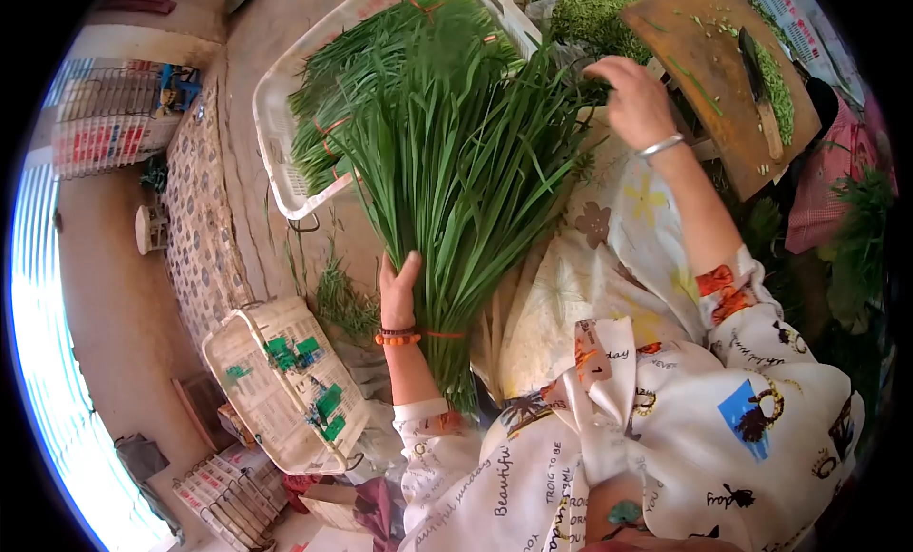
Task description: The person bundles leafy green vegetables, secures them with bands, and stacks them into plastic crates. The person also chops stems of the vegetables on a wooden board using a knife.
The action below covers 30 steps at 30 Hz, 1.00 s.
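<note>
Clasping a green leafy bunch (447,172) low down with left hand (399,290), just above its red band (445,334), presumably against splaying, with tips fanned over the white crate (269,157), and with right hand (639,100) raised apart, loosely curled, apparently empty, near the cutting board (694,56).

Left hand (398,293): fingers hidden from me behind green bundle (442,181); white crate (276,174): cut off at top edge; printed paper (333,362): lettering too small for me.
</note>
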### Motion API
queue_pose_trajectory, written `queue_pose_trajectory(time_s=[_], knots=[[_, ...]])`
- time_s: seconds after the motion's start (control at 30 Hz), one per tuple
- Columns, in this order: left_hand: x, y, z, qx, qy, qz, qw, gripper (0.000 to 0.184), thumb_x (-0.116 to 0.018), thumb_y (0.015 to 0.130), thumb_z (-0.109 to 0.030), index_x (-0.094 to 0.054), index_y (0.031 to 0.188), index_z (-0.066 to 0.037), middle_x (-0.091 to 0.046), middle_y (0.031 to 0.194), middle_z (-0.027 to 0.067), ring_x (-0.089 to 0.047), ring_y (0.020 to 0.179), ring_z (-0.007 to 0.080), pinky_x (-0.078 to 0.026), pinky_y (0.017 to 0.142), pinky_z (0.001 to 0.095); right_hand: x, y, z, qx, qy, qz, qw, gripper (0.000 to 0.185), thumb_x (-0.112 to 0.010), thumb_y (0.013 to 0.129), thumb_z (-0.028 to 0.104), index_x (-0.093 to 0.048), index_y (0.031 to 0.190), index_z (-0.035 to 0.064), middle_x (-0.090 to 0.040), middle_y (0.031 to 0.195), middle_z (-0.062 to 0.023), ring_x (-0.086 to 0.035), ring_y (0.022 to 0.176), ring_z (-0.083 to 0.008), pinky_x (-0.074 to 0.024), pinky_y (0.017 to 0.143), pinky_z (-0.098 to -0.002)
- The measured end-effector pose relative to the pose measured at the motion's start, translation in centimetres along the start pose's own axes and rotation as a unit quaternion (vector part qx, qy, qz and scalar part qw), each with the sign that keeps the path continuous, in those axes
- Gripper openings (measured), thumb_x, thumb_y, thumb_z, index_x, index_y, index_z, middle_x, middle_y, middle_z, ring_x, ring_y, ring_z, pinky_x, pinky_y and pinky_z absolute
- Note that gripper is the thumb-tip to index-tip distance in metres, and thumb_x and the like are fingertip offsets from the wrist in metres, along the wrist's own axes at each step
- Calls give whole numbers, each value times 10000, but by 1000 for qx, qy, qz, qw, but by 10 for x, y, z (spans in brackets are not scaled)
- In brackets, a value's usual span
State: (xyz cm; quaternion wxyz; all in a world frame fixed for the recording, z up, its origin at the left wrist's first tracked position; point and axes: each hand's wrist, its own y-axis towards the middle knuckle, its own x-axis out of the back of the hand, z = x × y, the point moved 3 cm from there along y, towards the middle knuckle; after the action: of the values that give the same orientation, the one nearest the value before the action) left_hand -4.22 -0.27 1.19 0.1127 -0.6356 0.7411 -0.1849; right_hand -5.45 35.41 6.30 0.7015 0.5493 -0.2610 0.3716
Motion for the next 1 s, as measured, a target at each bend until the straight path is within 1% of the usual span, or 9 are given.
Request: queue_pose_trajectory(time_s=[0.13, 0.2, 0.27, 0.3, 0.4, 0.67, 0.8, 0.93, 1.0], knots=[[-7, 4, -5, -26, 104, 21, 994, 407, -575, 745, -98, -405, 1085, 46, -540, 960, 97, -512, 838, 160, -409, 753, 264, 29, -5, 35, -40, 293, 72, 952, 323, -467, 697, -20, -522, 997, 87, -594, 828, -87, -564, 648, -231, -459, 621, -327], [-11, 7, -5, -55, 75, 23, 995, 373, -581, 736, -65, -429, 1057, 46, -552, 933, 92, -522, 796, 150, -422, 720, 256, 33, -8, 92, 163, 291, 80, 939, 232, -506, 709, 44, -544, 935, 75, -599, 810, -43, -562, 651, -218, -448, 661, -319], [-9, 10, -5, -68, 66, 2, 996, 331, -572, 748, -72, -453, 1035, 42, -549, 933, 86, -514, 802, 135, -423, 712, 260, 14, -22, 140, 262, 269, 99, 922, 231, -508, 742, 159, -550, 958, 85, -576, 931, -42, -521, 918, -175, -312, 898, -407], [-11, 8, -8, -88, 42, 2, 995, 307, -565, 761, -90, -470, 1025, 34, -545, 929, 69, -505, 797, 121, -415, 709, 248, 2, -30, 155, 275, 233, 145, 921, 324, -510, 759, 251, -514, 1041, 91, -522, 1053, -29, -434, 1059, -161, -258, 934, -438], [2, 7, 3, -88, 19, -53, 995, 297, -550, 776, -103, -474, 1030, 31, -539, 934, 55, -494, 798, 112, -404, 711, 233, -34, -56, 169, 223, 128, 243, 935, 490, -518, 737, 378, -453, 1129, 93, -518, 867, -42, -452, 943, -169, -217, 957, -432], [4, -2, 9, -105, -17, -73, 992, 287, -536, 786, -106, -479, 1034, 27, -526, 973, 49, -478, 841, 116, -384, 751, 249, -44, -49, 119, 184, 102, 217, 953, 363, -425, 786, 380, -546, 958, 84, -538, 670, -59, -526, 719, -200, -332, 791, -359], [-3, -3, 1, -91, -11, -72, 993, 297, -530, 791, -115, -467, 1044, 28, -522, 984, 52, -475, 852, 120, -382, 758, 250, -44, -19, 57, 128, -66, 368, 919, 242, -422, 789, 291, -549, 819, 87, -566, 729, -93, -537, 727, -222, -359, 663, -361], [-3, -1, -8, -47, 28, -13, 998, 420, -482, 823, -203, -377, 1150, 39, -485, 1068, 90, -460, 936, 154, -363, 817, 259, 0, 14, 18, -3, -120, 177, 977, 237, -473, 764, 161, -527, 972, 61, -566, 911, -98, -527, 850, -242, -356, 771, -389], [8, 0, -8, -19, 95, -7, 995, 544, -396, 831, -376, -248, 1255, -70, -437, 1152, 116, -420, 1030, 191, -320, 869, 316, 34, 26, 53, 89, -16, 53, 995, 313, -487, 738, 104, -499, 1047, 57, -552, 957, -90, -511, 888, -241, -339, 833, -390]])
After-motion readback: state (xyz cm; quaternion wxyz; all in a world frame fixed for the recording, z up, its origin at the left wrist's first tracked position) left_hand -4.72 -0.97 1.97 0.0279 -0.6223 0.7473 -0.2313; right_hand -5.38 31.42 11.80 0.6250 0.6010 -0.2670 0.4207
